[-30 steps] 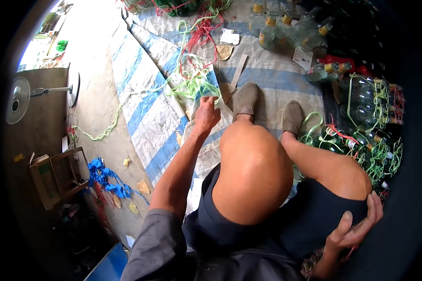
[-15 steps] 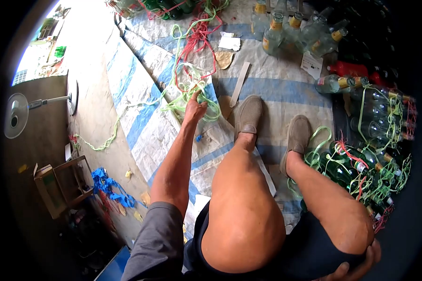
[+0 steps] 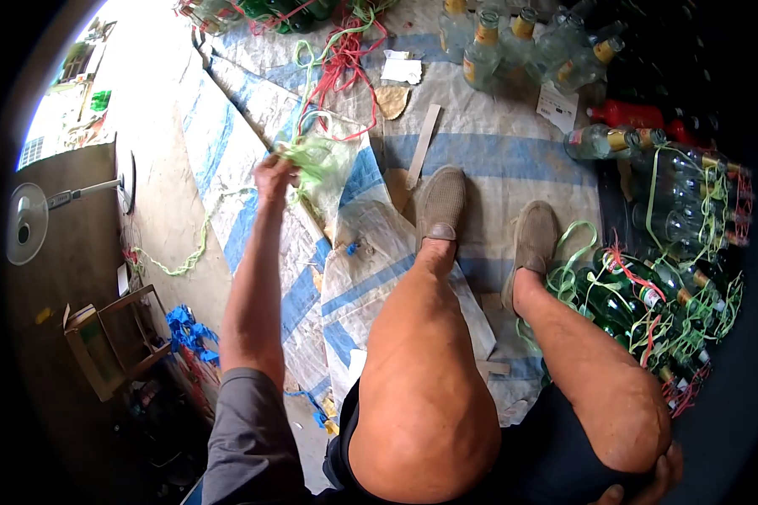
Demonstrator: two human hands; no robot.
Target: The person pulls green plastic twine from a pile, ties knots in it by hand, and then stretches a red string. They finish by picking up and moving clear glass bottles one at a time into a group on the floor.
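My left hand (image 3: 275,175) reaches out over the striped blue-and-white sheet (image 3: 488,160), its fingers closed on a bunch of light green string (image 3: 313,160). The bunch is smeared by motion. Red string (image 3: 345,71) lies tangled on the sheet just beyond it, with more green strands alongside. At the bottom right my right hand (image 3: 661,478) rests against my knee, its fingers partly bent round the side of it, partly hidden by the leg and the dark shorts.
Clear glass bottles (image 3: 501,55) stand at the top. Bottles bundled with green and red string (image 3: 640,295) lie at right, near red bottles (image 3: 632,114). A wooden strip (image 3: 424,145) lies before my shoe. A fan (image 3: 27,223) and wooden frame (image 3: 130,332) are at left.
My left hand has moved left and slightly up, dragging the green string with it. The edge of the sheet has shifted and folded under my arm. My right hand stays at the knee.
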